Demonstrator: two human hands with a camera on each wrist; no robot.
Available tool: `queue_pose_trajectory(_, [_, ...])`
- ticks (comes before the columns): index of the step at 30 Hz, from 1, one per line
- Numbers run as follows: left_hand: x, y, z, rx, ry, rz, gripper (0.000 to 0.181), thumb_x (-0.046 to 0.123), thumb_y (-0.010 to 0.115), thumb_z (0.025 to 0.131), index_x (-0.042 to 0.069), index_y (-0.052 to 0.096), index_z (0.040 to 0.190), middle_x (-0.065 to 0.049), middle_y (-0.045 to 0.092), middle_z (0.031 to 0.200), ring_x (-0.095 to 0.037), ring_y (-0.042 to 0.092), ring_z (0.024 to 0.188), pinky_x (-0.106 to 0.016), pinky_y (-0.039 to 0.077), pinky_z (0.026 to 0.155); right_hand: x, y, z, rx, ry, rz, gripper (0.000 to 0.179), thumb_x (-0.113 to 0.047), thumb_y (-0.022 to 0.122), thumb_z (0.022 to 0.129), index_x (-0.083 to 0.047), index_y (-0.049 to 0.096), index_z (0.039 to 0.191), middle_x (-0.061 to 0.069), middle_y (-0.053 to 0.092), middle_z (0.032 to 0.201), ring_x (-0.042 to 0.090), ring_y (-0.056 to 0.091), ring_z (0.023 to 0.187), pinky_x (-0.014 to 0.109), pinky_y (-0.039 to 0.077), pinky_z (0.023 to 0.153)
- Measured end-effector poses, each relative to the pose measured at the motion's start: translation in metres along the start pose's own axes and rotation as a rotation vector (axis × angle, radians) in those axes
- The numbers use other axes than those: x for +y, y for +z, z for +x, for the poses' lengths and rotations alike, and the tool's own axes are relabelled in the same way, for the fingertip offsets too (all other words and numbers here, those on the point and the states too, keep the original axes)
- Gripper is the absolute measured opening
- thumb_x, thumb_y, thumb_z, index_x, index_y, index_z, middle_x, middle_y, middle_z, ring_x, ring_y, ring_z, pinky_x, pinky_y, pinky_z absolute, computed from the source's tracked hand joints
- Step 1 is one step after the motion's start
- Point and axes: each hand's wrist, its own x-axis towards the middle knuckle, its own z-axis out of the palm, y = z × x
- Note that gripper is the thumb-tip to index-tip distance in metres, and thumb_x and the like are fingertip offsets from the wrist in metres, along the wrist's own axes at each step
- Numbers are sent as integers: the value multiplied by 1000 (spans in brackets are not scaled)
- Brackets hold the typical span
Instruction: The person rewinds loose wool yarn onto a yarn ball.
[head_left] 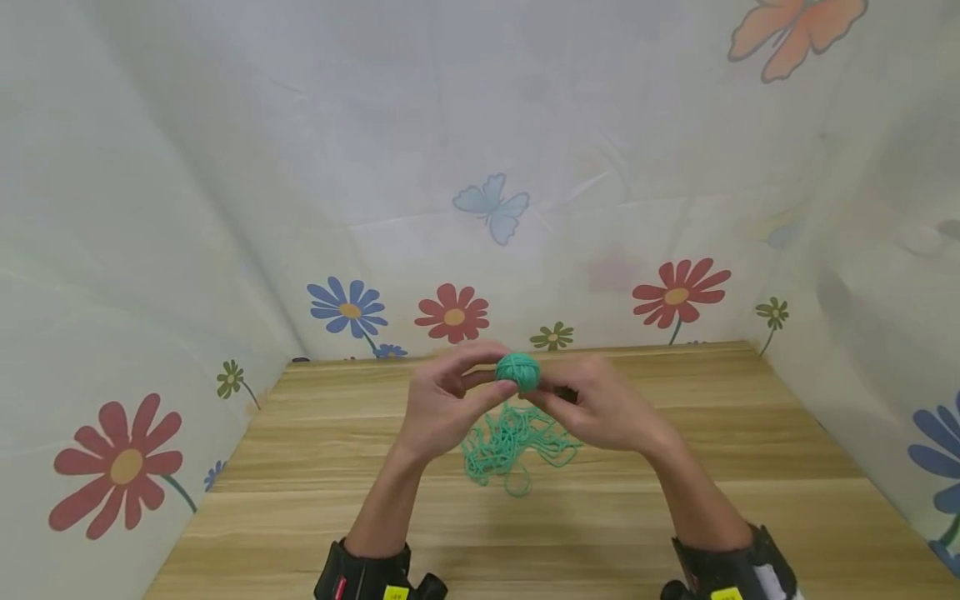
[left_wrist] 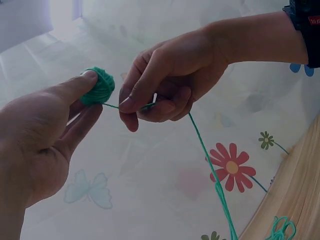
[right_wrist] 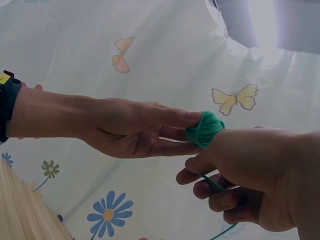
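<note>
A small ball of green yarn (head_left: 517, 372) is held up above the table between the thumb and fingers of my left hand (head_left: 442, 400). Close beside it, my right hand (head_left: 603, 404) pinches the yarn strand (left_wrist: 111, 106) that leaves the ball; the left wrist view shows a short stretch between ball and fingertips. From the right hand the strand runs down toward the table. Below the hands lies a loose, tangled heap of green yarn (head_left: 510, 442). In the right wrist view, the right hand partly covers the ball (right_wrist: 204, 129).
The wood-grain table (head_left: 337, 517) carries the loose yarn near its middle. White curtains (head_left: 375, 125) printed with flowers and butterflies stand behind the table and along both sides. Dark wrist straps (head_left: 367, 571) with camera gear sit on both forearms.
</note>
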Motion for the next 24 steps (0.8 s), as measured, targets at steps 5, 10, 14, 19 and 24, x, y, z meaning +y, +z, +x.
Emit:
queue_pose_trajectory(5, [9,1,3,53,7,77,35,-28,71,79,-20,65,113,-33,66,111,-33,67,107,-53,61,89,-10,-1,2,-46,-39,-1,14,-4,72,95,-16,76,91,-13,55,65,0,45,54,14,43,47])
queue_pose_trajectory(10, [10,0,4,58,-7,144,36,-26,74,78,-19,66,112,-30,68,109,-31,68,105,-52,62,87,-23,-8,1,-22,-87,29,16,0,73,92,-16,75,90,-12,51,64,-1,43,54,11,39,46])
queue_pose_trajectory(14, [10,0,6,15,-2,152,34,-25,75,78,-18,68,110,-28,70,106,-30,69,101,-50,63,86,-31,-12,-1,44,-150,98,21,7,75,86,-13,75,93,-8,54,67,1,44,55,13,39,45])
queue_pose_trajectory(19, [9,2,7,-57,-9,126,34,-25,75,78,-18,68,110,-28,70,106,-28,69,101,-47,64,86,-33,-17,-1,119,-161,124,28,13,76,80,-9,77,98,-8,56,68,1,43,54,12,37,43])
queue_pose_trajectory(24, [9,1,5,-96,-18,110,36,-26,74,77,-19,67,112,-30,69,109,-29,69,103,-48,64,85,-32,-18,-1,156,-134,107,27,14,76,79,-7,77,97,-8,54,66,2,40,52,14,33,39])
